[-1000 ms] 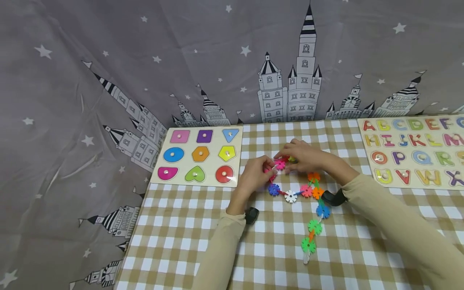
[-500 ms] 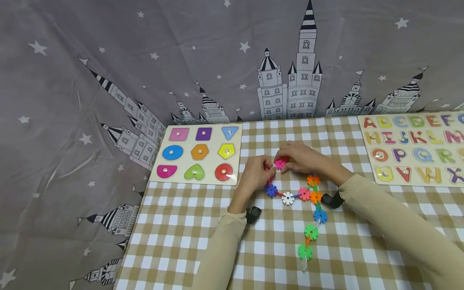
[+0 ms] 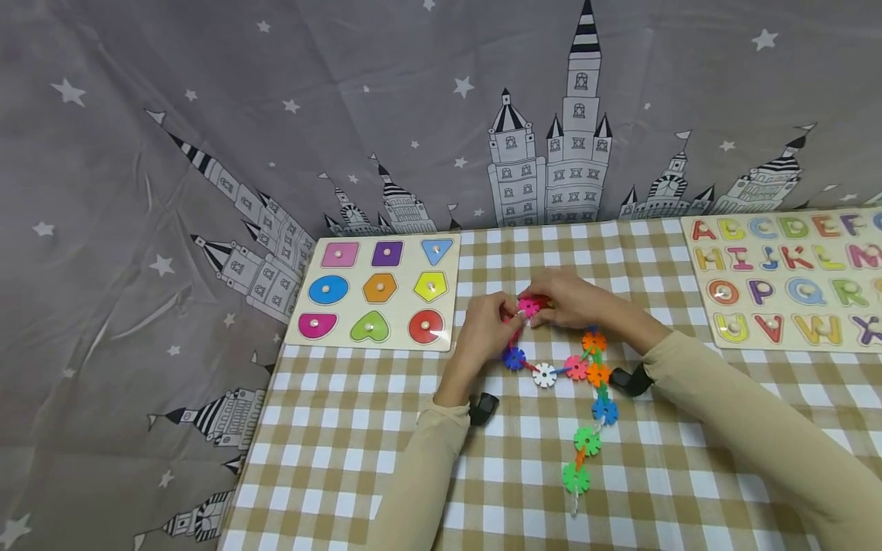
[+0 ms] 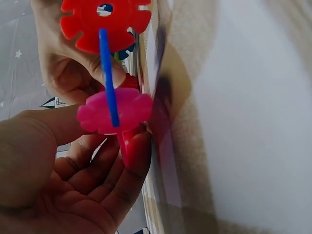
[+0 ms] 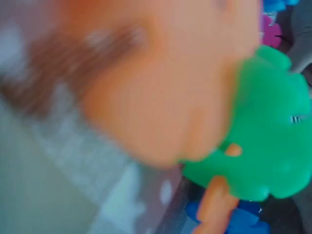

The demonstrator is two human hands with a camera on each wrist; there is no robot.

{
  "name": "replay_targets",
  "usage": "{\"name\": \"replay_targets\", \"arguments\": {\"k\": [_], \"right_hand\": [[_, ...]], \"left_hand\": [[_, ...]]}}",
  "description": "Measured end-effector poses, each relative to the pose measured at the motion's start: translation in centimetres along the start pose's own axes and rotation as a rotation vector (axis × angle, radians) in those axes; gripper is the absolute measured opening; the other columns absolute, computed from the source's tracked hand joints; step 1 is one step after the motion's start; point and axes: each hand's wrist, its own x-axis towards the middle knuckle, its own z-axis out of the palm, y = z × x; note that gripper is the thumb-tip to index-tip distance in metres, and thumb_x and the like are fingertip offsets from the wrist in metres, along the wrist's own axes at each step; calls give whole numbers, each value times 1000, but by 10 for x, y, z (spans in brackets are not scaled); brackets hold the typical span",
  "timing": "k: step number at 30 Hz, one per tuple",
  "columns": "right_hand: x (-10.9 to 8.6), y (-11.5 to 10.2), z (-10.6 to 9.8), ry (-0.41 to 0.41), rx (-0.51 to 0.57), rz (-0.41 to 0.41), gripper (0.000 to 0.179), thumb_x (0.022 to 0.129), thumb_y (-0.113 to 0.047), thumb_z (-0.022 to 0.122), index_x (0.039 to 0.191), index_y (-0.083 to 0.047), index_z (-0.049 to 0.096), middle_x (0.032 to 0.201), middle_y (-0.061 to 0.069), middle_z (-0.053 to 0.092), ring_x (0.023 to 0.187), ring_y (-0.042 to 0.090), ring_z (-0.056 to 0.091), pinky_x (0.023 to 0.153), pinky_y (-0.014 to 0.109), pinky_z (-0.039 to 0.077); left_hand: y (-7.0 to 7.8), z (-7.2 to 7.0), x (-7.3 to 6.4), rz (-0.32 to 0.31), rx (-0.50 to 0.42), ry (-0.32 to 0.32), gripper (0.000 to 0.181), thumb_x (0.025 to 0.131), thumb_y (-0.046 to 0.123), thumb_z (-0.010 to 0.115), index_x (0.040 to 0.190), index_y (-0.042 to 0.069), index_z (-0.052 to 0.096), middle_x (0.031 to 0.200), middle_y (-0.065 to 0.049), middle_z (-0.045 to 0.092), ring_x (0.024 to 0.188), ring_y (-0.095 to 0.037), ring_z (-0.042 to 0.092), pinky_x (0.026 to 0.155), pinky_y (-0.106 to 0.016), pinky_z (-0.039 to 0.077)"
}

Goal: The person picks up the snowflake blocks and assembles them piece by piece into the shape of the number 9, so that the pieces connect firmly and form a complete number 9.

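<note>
A chain of notched plastic discs joined by small coloured sticks lies on the checked cloth, with a white disc [image 3: 544, 375] and a green disc [image 3: 576, 477] among its links. At its upper end, my left hand [image 3: 482, 329] pinches a pink disc [image 4: 116, 111] between thumb and fingers. A blue stick [image 4: 108, 78] runs from that disc to a red disc [image 4: 105, 24]. My right hand [image 3: 568, 297] meets the left and grips another pink disc [image 3: 528, 308], its fingers and thumb around it. Close to the right wrist camera are a blurred patch of hand and a green disc [image 5: 273, 126].
A wooden shape puzzle board [image 3: 372, 292] lies to the left. An alphabet puzzle board [image 3: 785, 283] is at the right. Behind the table hangs a grey curtain [image 3: 413, 115] printed with castles and stars.
The pink disc between my hands has come into plainer view and shifted slightly left. The chain's lower links have swung a little left and toward me. Both hands stay close together.
</note>
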Motion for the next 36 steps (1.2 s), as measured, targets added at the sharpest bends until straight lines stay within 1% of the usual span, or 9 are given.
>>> {"name": "replay_targets", "arguments": {"k": [5,11,15,19,22,26,29,33,36], "right_hand": [[-2,0,-1,-15,21,-14,29,81,-11,78,108,-3,72,93,5,65,88,20,57,81,38,46],[-4,1,-3,1,18,-33,29,79,-12,80,106,-4,73,92,5,66,86,19,58,80,39,48],[-4,3,-4,-21,2,-31,42,82,-18,79,120,-3,67,107,10,67,99,26,61,90,45,48],[-14,4,-13,-19,20,38,58,85,-21,76,135,0,56,127,17,60,116,33,55,101,51,43],[-32,6,-23,32,18,151,56,88,-20,73,136,1,54,123,20,58,112,34,54,98,52,43],[-62,6,-31,102,60,311,51,92,-18,67,135,4,52,113,22,58,99,32,56,88,49,47],[-80,5,-28,128,149,378,52,94,-18,65,137,7,49,106,20,60,89,27,56,79,40,48],[-94,3,-16,132,240,385,55,93,-20,67,135,10,48,100,15,59,81,20,51,71,28,43],[-96,2,-7,138,248,348,57,90,-21,71,134,10,50,100,13,58,80,18,48,70,25,40]], "left_hand": [[4,3,-1,32,35,10,11,84,10,75,76,6,68,71,-4,66,69,-13,53,63,-21,41],[7,7,-2,45,40,44,11,83,8,75,77,5,67,72,-4,67,65,-11,52,58,-20,41],[6,9,-1,29,15,51,9,83,8,75,81,5,67,71,-4,64,64,-11,50,55,-19,37],[7,9,-1,33,28,53,9,82,10,75,86,5,69,77,-6,66,69,-12,52,61,-21,41],[6,4,-3,27,59,26,17,85,16,75,97,5,70,88,-6,67,76,-15,53,68,-25,44],[3,-14,-11,-16,83,-75,35,87,25,74,116,6,67,101,-9,63,87,-19,53,78,-31,45],[-2,-29,-17,-46,80,-195,55,84,27,77,132,8,57,111,-11,59,95,-21,52,82,-33,46],[-7,-40,-21,-49,87,-385,89,74,25,87,149,15,39,120,-11,54,97,-22,53,84,-36,47],[-10,-39,-21,-41,118,-456,99,71,25,89,152,19,34,128,-12,51,104,-23,54,92,-39,49]]}}
